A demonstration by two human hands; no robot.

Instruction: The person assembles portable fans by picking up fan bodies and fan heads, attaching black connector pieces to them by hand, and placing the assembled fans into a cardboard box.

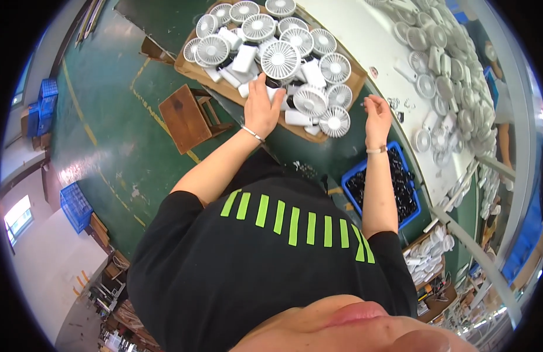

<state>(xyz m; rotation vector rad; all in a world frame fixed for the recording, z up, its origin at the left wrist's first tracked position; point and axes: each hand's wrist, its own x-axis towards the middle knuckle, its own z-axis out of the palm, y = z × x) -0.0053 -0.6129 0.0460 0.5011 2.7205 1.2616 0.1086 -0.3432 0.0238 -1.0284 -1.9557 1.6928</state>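
Note:
My left hand point(263, 108) is closed around the lower part of a white handheld fan point(280, 60), whose round grille points up. This fan is above a cardboard tray point(224, 88) heaped with more white fans, such as one with a round head point(310, 101) near the front corner. To the right of the tray, my right hand point(377, 118) hangs over the table edge with fingertips pressed together. Whatever may be between those fingertips is too small to make out. Below my right forearm stands a blue crate point(416, 211) holding many small black parts point(403, 185).
A white worktable point(394, 76) runs along the right, with a large heap of white fans point(447, 76) on it. A brown wooden stool point(186, 119) stands on the green floor point(116, 111) at the left. Blue crates point(76, 206) are stacked farther left.

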